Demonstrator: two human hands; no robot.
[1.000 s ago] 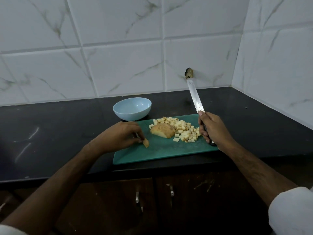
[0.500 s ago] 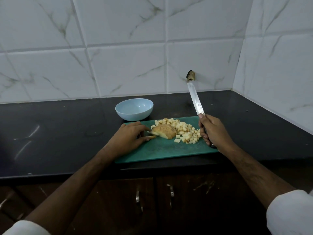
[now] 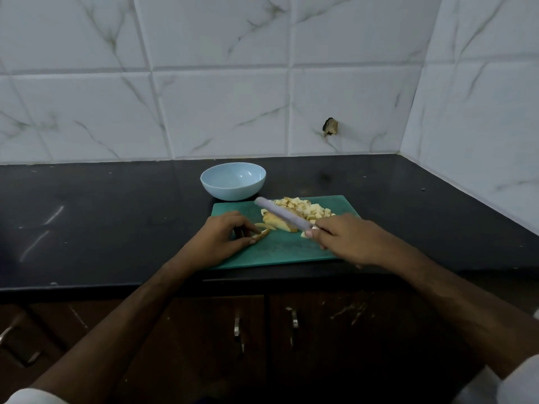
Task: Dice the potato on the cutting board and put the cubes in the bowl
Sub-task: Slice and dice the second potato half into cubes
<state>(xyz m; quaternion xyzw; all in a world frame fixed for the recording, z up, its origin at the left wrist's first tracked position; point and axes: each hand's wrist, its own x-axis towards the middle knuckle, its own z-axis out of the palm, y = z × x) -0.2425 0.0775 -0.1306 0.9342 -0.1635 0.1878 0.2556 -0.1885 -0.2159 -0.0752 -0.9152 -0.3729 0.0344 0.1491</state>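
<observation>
While the fingers (image 3: 316,233) of the right hand (image 3: 347,240) are curling round the handle of the knife (image 3: 281,214), the blade is slanting up and left over the potato piece (image 3: 278,224); whether it is touching the piece cannot be told, as the blade is blurred. Left hand (image 3: 221,237) is resting on the cutting board (image 3: 280,252), its fingers pinching a thin potato slice (image 3: 260,234) just left of the potato piece. Diced cubes (image 3: 306,209) are lying in a heap on the far right part of the green board, behind the knife. Pale blue bowl (image 3: 232,181) is sitting on the black tabletop (image 3: 102,217), just beyond the board's far left corner, with no cubes visible in it. White marbled tiles (image 3: 221,112) are backing the tabletop.
</observation>
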